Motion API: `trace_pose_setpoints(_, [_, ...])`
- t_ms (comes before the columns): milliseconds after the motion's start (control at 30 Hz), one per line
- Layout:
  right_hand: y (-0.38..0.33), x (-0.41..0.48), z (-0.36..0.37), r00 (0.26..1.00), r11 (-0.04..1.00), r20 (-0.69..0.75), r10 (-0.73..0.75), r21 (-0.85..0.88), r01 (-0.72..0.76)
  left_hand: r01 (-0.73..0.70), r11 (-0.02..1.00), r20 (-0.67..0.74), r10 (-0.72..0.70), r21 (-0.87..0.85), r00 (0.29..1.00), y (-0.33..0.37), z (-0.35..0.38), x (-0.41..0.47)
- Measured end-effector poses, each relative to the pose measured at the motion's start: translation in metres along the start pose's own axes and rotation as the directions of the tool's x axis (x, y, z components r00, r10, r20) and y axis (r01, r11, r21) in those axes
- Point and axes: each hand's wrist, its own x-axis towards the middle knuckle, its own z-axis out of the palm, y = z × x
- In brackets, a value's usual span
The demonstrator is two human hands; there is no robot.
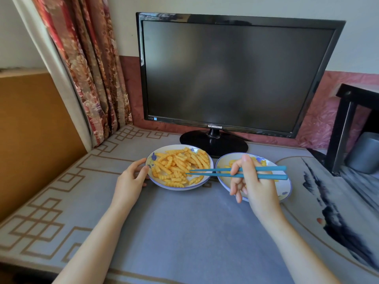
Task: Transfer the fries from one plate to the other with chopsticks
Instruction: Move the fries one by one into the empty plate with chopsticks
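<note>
Left hand (131,179): you have it at the left edge of the left plate (160,182), fingers curled, the thumb tip touching the rim and the other fingers tucked against the plate's side.

Right hand (254,181): it hovers over the right plate (287,186), fingers wrapped round the teal chopsticks (215,174) about midway along their length, the index finger and thumb on them, the lower fingers curled beneath.

Chopsticks: they lie nearly level and point left, across the gap between the plates. The blunt ends stick out to the right of your hand, clearly apart. The tips run close together, only a narrow gap between them, and reach into the fries.

Tip contact: the tips sit among the fries at the right-centre of the pile; you cannot tell whether a fry is pinched between them.

Fries (178,165): most are heaped on the left plate. A few (232,161) lie on the right plate, partly hidden behind your hand.

Plates: side by side, rims nearly touching, on the grey patterned cloth (184,222) just in front of the dark monitor (235,74).
</note>
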Motion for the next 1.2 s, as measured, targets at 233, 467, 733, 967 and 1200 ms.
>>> trace_pose_setpoints(233, [-0.005,0.002,-0.006,1.000,0.999,-0.012,0.025,0.044,-0.025,0.001,1.000,0.003,-0.001,-0.012,1.000,-0.001,0.000,0.000])
trace_pose_setpoints(467, [-0.013,0.001,-0.007,0.996,0.989,0.049,0.078,0.125,-0.083,-0.003,1.000,0.004,0.003,-0.003,1.000,-0.001,0.000,0.000])
trace_pose_setpoints(733, [-0.010,-0.003,0.005,0.993,0.992,0.111,0.040,0.117,-0.053,-0.002,1.000,0.010,0.002,-0.003,1.000,-0.002,0.001,0.001])
trace_pose_setpoints(967, [-0.010,-0.004,0.004,0.999,0.993,-0.025,0.042,0.110,-0.039,0.011,1.000,-0.001,-0.011,-0.014,1.000,-0.002,0.001,0.001])
trace_pose_setpoints(1200, [-0.021,0.008,-0.027,0.941,0.995,-0.331,0.074,0.089,-0.047,0.013,1.000,0.000,-0.013,-0.024,1.000,-0.003,0.001,0.002])
